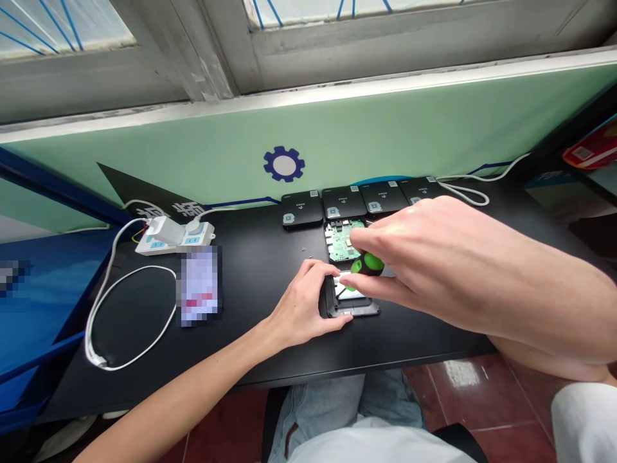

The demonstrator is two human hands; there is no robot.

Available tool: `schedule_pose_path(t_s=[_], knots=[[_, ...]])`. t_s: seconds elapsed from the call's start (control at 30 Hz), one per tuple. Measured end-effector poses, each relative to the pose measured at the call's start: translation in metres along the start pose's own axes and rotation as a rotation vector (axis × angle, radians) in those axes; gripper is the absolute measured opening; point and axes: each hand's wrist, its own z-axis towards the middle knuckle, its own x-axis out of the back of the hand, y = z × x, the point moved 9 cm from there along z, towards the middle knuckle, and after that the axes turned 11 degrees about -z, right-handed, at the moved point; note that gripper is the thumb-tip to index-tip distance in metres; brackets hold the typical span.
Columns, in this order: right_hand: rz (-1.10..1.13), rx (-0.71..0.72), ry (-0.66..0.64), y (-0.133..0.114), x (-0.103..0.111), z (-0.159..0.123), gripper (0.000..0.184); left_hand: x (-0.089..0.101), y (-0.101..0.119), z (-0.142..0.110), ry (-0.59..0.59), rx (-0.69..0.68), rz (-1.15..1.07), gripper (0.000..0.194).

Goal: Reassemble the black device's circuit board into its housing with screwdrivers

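Observation:
My right hand [400, 257] is closed around a screwdriver with a green and black handle [371, 262], tilted over an opened device casing [354, 310]. Inside that casing lies a white part [348, 294]. With thumb and fingers on its left and near edges, my left hand [306, 296] grips the casing against the table. Just behind it sits a green circuit board [340, 241] in a black frame, its right side partly covered by my right hand. The screwdriver's tip reaches down toward the white part; its exact contact point is too small to tell.
Several black boxes [303, 209] stand in a row along the green partition [202, 141]. Tiny screws [304, 249] lie left of the board. A white power strip [193, 239], a looped white cable [144, 269] and a blurred-out object [200, 283] occupy the table's left side.

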Motion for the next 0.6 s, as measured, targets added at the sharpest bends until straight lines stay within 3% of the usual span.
schedule_pose_path(t_s=[0.37,0.6], knots=[[0.007,-0.024,-0.013,-0.0001,-0.0030,0.0040,0.046,0.0008,0.0014,0.0001,0.001,0.000,0.007,0.065],[0.114,0.072,-0.076,0.0033,-0.0082,0.0012,0.036,0.0016,0.0026,0.0011,-0.002,0.014,-0.006,0.072]])
